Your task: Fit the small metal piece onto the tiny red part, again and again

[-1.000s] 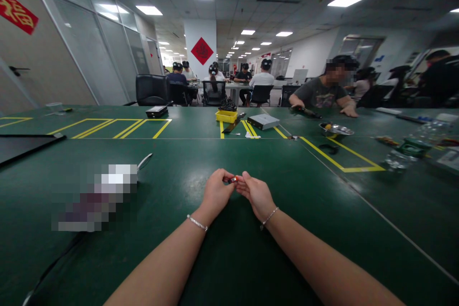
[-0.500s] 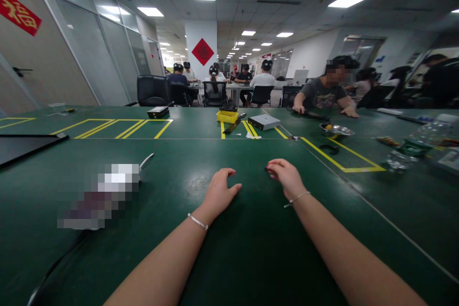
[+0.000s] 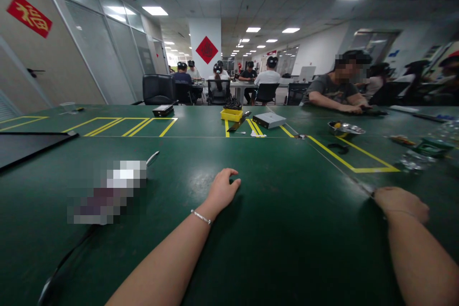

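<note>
My left hand (image 3: pixel 223 189) rests low over the green table (image 3: pixel 287 229), its thumb and fingers curved and apart, with nothing between them. A silver bracelet (image 3: pixel 201 217) is on that wrist. Far to the right, my right hand (image 3: pixel 401 202) is closed, its back towards me and slightly smeared by motion. A tiny dark bit shows at its left edge; what the fingers hold is hidden. Beyond the right hand lies a clear plastic bottle (image 3: pixel 418 160) with a green label.
A yellow bin (image 3: pixel 231 114) with black items, a grey box (image 3: pixel 269 120) and a metal bowl (image 3: pixel 346 129) stand farther back. On the left lie a blurred-out item (image 3: pixel 114 191) with a strap and a black panel (image 3: pixel 32 146). A person (image 3: pixel 333 88) sits across the table.
My hands were together at a small dark and orange object. The right hand drew away with a small dark thing and swung far right; the left opened and stayed. The view turned slightly right.
</note>
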Available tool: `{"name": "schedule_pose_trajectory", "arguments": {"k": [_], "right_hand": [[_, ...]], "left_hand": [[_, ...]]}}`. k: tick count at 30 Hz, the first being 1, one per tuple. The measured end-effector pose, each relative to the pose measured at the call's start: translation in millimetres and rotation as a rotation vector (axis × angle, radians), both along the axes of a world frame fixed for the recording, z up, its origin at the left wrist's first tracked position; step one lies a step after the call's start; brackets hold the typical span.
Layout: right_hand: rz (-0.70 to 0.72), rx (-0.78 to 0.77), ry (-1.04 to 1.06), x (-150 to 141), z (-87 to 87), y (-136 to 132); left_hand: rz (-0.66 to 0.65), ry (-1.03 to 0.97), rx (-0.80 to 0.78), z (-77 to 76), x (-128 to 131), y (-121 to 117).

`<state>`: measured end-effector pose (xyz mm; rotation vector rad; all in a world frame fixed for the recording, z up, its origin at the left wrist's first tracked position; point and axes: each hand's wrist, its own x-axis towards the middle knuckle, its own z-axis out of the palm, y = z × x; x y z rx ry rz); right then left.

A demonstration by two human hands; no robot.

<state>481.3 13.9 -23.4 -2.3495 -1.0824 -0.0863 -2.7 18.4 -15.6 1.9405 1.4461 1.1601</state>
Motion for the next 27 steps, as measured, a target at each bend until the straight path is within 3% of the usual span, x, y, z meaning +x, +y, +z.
{"name": "schedule_pose_trajectory", "arguments": {"k": [2, 3, 5, 7, 10, 14, 17, 19, 21, 23, 27], "right_hand": [[-0.234, -0.089, 0.046, -12, 6.6, -3], [-0.275, -0.088, 0.032, -22, 11.8, -4], [-0.188, -0.006, -0.096, -50, 23.9, -3], [0.017, 0.061, -0.244, -89, 35.4, 3], [0.475, 0.093, -0.353, -167, 43.8, 12], [0.963, -0.011, -0.332, -279, 34.8, 1], [1.210, -0.154, -0.281, -328, 24.8, -15], [1.289, -0.209, -0.266, -332, 23.6, -18], [1.236, -0.194, -0.270, -313, 28.4, -10], [1.019, -0.144, -0.296, -276, 36.7, 1], [0.355, -0.156, -0.326, -175, 49.0, 11]], "left_hand": [[-0.004, 0.011, -0.002, -0.1, 0, 0], [-0.005, 0.013, -0.006, 0.3, 0, 0], [-0.010, 0.013, -0.023, 1.5, 0, -1], [-0.024, 0.005, -0.051, 3.0, 1, -2], [-0.094, -0.041, -0.100, 3.8, 1, -3], [-0.232, -0.102, -0.122, 2.7, 2, -3], [-0.223, -0.045, -0.133, 3.7, 3, -5], [-0.192, -0.015, -0.154, 6.7, 4, -7], [-0.180, -0.025, -0.178, 11.3, 4, -9], [-0.179, -0.035, -0.200, 16.5, 4, -12], [-0.158, -0.014, -0.209, 22.0, 3, -15]]}}
